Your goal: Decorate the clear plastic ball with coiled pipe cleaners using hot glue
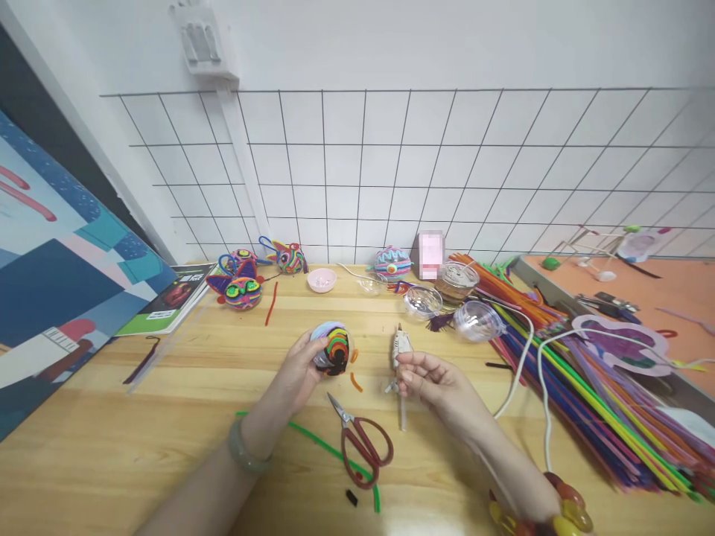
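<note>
My left hand (pixel 302 372) is closed around a ball (pixel 331 348) wrapped in bands of coloured pipe cleaner, holding it just above the wooden table (pixel 167 417). My right hand (pixel 433 380) grips a white glue gun (pixel 400 350) whose nozzle points away from me, a short way right of the ball. A small orange pipe-cleaner scrap (pixel 356 382) lies between the hands. Red-handled scissors (pixel 362 443) lie just in front, across a green pipe cleaner (pixel 329 450).
A big pile of coloured pipe cleaners (pixel 586 387) and white cords (pixel 530 357) fills the right side. Clear plastic half-spheres (pixel 477 320), a pink dish (pixel 322 280) and finished wrapped figures (pixel 241 286) stand at the back. A book (pixel 173 298) and painted board (pixel 56 283) lie left.
</note>
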### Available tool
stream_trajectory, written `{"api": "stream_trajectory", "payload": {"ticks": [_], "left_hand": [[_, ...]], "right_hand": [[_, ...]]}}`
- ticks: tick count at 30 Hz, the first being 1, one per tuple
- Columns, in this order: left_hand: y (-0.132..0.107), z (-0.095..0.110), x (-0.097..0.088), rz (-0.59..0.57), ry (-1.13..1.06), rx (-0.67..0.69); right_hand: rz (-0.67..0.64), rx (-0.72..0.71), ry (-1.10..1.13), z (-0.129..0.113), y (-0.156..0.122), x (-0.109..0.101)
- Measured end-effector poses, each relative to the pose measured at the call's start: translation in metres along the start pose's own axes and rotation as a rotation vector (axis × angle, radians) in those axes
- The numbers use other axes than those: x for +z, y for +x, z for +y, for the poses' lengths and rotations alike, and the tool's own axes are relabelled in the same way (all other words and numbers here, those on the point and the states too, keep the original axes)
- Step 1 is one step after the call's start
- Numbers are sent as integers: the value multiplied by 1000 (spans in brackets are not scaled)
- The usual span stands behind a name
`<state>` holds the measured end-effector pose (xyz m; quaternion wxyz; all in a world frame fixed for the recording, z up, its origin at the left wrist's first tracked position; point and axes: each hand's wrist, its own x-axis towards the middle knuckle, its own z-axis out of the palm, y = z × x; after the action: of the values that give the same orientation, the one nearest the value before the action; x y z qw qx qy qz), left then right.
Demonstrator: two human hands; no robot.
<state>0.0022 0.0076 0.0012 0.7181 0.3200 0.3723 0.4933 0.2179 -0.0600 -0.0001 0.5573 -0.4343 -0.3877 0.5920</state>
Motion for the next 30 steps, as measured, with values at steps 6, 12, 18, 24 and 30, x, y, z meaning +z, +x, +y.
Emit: {"api": "stream_trajectory", "payload": {"ticks": [6,12,18,24,30], "left_hand": [[0,-1,0,-43,-8,20],[3,-4,-3,-60,-3,22],[0,0,-2,-47,2,31],[-2,-1,-2,-60,-21,43],[0,-3,-4,-63,-79,2]], "right_hand": [[-7,-1,-60,-2,0,-6],[-58,55,-88,-3,-3,-4],[-156,78,-102,-1,-5,-1],[-282,60,-126,3,-11,6],[-369,41,-164,9,-16,10]]}}
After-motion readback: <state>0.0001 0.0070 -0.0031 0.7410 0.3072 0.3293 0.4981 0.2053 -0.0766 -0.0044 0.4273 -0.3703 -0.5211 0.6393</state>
